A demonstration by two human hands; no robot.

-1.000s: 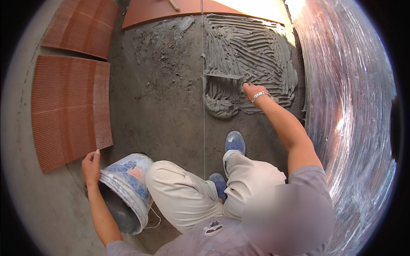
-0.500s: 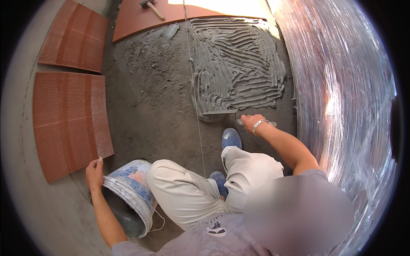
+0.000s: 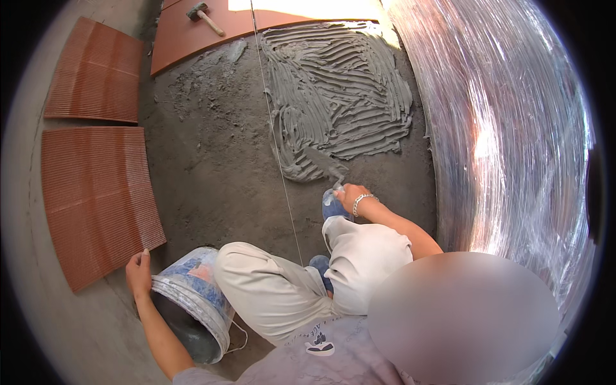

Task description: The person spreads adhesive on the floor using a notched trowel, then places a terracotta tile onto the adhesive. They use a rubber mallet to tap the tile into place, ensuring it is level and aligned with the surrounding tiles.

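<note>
My right hand (image 3: pixel 351 196) is closed around the handle of a trowel (image 3: pixel 328 165), just above the toe of a blue shoe (image 3: pixel 333 205). The trowel's grey-smeared blade lies at the near edge of a patch of ridged grey mortar (image 3: pixel 340 90). At the lower left, my left hand (image 3: pixel 138 274) is beside the rim of a stained bucket (image 3: pixel 196 266). Its fingers are loosely bent and partly hidden, with the thumb out, close to the corner of a ribbed red-brown tile (image 3: pixel 96 199). Nothing shows in that hand.
A second ribbed tile (image 3: pixel 96 70) lies beyond the first. A taut string (image 3: pixel 276 138) crosses the rough floor. The far smooth tile (image 3: pixel 237 25) bears a wooden-handled mallet (image 3: pixel 205 18). Plastic-wrapped goods (image 3: pixel 487 115) line the right side.
My right hand has drawn back toward my shoe, and the trowel blade has turned from edge-on to slanted. Fresh ridges show at the mortar's near left corner. My left hand stays by the bucket.
</note>
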